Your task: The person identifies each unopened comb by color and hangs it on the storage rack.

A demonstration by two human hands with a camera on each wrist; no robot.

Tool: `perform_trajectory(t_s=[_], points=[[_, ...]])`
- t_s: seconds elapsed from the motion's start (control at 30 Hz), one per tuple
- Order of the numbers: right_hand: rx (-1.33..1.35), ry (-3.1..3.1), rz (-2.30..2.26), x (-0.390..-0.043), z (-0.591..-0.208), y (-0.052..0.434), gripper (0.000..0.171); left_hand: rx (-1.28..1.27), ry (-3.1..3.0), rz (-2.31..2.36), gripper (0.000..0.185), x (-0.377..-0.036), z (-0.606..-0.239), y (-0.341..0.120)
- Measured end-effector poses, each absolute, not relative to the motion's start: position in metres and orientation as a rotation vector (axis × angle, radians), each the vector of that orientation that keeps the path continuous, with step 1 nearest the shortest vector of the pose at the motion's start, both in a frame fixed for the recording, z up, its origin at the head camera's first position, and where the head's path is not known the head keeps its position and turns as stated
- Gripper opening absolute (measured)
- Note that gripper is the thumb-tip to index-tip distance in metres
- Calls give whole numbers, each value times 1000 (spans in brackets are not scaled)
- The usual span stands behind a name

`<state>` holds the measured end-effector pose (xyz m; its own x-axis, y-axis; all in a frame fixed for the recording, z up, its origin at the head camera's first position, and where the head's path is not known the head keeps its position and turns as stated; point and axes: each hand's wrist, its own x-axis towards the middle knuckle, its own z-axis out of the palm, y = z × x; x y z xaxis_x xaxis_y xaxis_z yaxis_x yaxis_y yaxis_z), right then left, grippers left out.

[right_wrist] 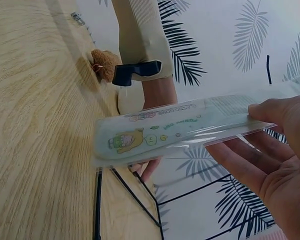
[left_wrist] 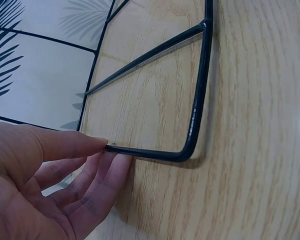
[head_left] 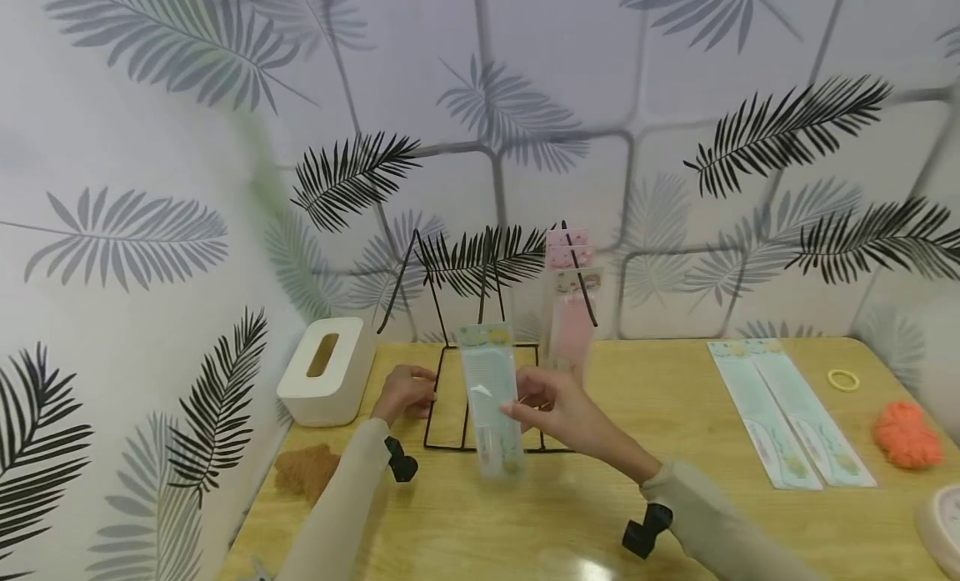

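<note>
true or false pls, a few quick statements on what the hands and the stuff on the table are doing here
1. The right hand holds a packaged comb above the table. True.
2. The left hand lies flat on the tissue box. False: it touches the base of the black wire rack, beside the box.
3. Two more packaged combs lie flat on the table to the right. True.
4. The wire rack is bare. False: pink packets hang on its right side.
5. The orange scrunchie sits inside the rack's base. False: it lies near the table's right edge.
</note>
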<state>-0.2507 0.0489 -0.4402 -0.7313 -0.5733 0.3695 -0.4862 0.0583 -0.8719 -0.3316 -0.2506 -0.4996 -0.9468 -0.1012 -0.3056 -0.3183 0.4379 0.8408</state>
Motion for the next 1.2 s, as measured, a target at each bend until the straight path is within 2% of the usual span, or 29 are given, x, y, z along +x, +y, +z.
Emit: perform_trajectory(t_s=[0.2,0.47,0.67,0.97,1.13,1.2], points=[[-1068,2229,-1805,-250,-442,47,13,-363,2462,1536,38,-330,-500,-251],[-895,2454,-1937,-277,-443,28,24,-344,2451,1546,38,-331,-496,-253],[-710,2756,-1942,-299,-452,4,11,-362,2463,1532,38,-331,-501,-252],[-565,2957,-1890,-331,-450,-20,22,-376,2453,1542,39,-330,-501,-251],[-518,2963,-1854,-337,-448,-26,24,-376,2451,1539,39,-329,-500,-252],[-488,2944,-1863,-335,-445,-27,17,-368,2451,1542,40,-329,-500,-252]])
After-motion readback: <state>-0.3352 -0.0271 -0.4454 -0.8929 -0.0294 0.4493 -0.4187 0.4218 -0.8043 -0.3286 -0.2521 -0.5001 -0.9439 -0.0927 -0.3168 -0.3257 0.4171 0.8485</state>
